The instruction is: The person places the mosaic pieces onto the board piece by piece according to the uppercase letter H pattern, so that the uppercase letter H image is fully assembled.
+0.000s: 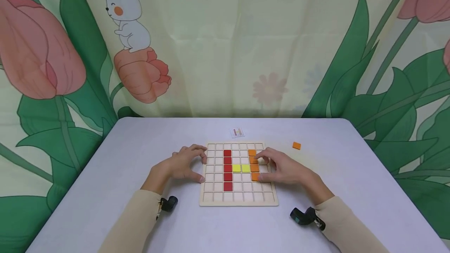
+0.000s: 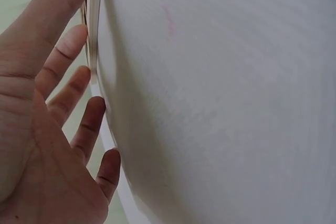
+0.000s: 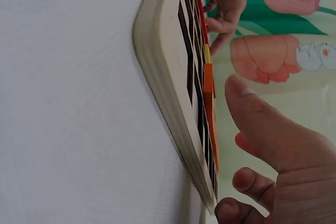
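A pale wooden grid board [image 1: 239,197] lies on the table. On it stand a column of several red tiles [image 1: 228,177], two yellow tiles [image 1: 241,168] in a row and a column of several orange tiles [image 1: 254,167]. My left hand [image 1: 184,163] rests at the board's left edge, thumb and fingers spread apart along it. Over the right part of the board is my right hand [image 1: 283,166], its thumb by the lowest orange tile and its index finger by an upper one. In the right wrist view, that thumb [image 3: 252,108] is beside the orange tiles [image 3: 209,90], nothing pinched.
A loose orange tile [image 1: 297,145] lies on the white table [image 1: 175,130] to the right of the board. Behind the board is a small card [image 1: 237,132] printed with a coloured grid pattern. A curtain [image 1: 218,50] with flowers and a rabbit hangs behind the table.
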A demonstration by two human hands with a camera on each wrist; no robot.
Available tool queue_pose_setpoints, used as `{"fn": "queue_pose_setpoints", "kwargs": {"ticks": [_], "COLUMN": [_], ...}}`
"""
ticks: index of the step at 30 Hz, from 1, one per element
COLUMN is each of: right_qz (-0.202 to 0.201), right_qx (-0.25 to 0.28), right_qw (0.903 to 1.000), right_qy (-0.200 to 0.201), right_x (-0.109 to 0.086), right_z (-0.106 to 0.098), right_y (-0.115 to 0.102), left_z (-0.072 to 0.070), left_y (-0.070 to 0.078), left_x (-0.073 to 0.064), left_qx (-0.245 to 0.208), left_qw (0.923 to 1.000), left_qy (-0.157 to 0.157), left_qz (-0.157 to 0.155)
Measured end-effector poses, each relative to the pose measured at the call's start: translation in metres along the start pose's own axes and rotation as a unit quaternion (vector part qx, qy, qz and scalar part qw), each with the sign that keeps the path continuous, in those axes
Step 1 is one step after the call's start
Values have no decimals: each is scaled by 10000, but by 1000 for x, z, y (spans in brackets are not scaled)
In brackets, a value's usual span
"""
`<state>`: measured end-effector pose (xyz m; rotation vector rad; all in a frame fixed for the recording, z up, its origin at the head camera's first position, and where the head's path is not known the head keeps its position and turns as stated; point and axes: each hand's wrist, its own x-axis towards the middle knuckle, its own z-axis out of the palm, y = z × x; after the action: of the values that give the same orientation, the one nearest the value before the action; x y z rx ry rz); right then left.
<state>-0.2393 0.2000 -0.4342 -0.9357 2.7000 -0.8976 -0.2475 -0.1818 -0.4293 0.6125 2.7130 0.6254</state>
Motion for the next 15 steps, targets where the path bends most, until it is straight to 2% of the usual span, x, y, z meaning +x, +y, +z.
{"fn": "queue_pose_setpoints", "kwargs": {"ticks": [6,15], "right_qz": [49,251], "right_qx": [46,216], "right_qw": [10000,9986], "right_qy": [-8,411], "right_x": [2,-5], "right_z": [-4,-17], "right_y": [3,19], "left_z": [0,2], "left_y": [1,1], "left_x": [0,2], "left_qx": [27,16], "left_qw": [10000,10000], "left_qy": [26,-24], "left_qz": [-62,-91]}}
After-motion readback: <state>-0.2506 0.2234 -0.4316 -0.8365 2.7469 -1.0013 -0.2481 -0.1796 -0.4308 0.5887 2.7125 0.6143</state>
